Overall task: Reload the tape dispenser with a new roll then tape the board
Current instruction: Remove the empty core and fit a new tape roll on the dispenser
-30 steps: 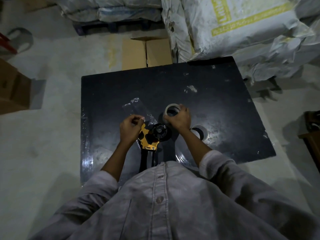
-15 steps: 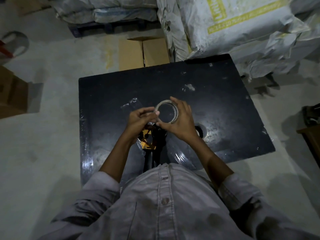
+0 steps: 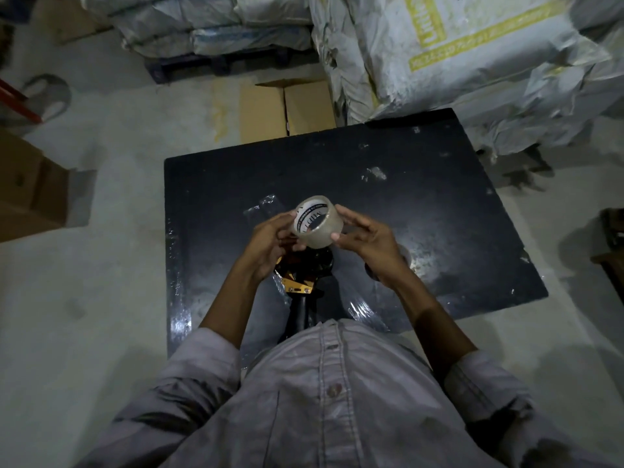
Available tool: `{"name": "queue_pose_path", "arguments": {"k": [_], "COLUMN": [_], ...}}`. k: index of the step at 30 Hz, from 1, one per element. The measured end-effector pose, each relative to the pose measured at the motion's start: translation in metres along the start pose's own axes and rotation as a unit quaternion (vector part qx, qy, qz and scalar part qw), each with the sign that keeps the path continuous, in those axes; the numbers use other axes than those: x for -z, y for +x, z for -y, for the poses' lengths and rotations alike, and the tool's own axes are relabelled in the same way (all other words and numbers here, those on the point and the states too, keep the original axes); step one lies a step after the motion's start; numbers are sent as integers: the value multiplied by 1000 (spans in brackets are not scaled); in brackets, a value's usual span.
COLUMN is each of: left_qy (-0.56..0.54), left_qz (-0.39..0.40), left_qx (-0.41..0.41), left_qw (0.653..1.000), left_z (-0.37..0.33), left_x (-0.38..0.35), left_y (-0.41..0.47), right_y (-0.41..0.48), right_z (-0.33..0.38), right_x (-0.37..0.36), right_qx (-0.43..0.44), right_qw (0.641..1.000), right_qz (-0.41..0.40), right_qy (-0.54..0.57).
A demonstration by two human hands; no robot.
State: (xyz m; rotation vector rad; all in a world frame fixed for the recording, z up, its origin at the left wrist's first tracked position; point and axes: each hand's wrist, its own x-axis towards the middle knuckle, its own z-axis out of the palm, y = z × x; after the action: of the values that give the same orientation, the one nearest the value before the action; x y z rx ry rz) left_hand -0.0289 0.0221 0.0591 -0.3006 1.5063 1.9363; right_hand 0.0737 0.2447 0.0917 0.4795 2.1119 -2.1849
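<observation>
Tape roll (image 3: 317, 221), clear, white-cored.

the tape roll (image 3: 317, 221) is clear glossy plastic on a printed paper core. the board (image 3: 388, 170) looks black, smooth, faintly shiny. the dispenser (image 3: 299, 287) shows yellow painted metal. the shirt (image 3: 320, 400) is matt cloth.

Printed black lettering runs round the white cardboard core of the clear tape roll (image 3: 316, 221); characters too small to read. Large white woven sack (image 3: 472, 45) bears yellow printed lettering and a yellow band; wording illegible
</observation>
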Motion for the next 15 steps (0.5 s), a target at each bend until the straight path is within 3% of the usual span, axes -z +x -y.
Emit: {"name": "queue_pose_path", "arguments": {"k": [7, 15], "left_qy": [-11, 160], "left_qz": [-36, -43], "left_qx": [-27, -130], "left_qw": [999, 978], "left_z": [9, 19], "left_x": [-3, 3], "left_y": [3, 3], "right_y": [-4, -3], "right_z": [3, -5], "right_x": [-9, -7], "right_qx": [106, -3], "right_qw": [986, 990], "right_qz": [-37, 7], "right_qy": [-125, -142]}}
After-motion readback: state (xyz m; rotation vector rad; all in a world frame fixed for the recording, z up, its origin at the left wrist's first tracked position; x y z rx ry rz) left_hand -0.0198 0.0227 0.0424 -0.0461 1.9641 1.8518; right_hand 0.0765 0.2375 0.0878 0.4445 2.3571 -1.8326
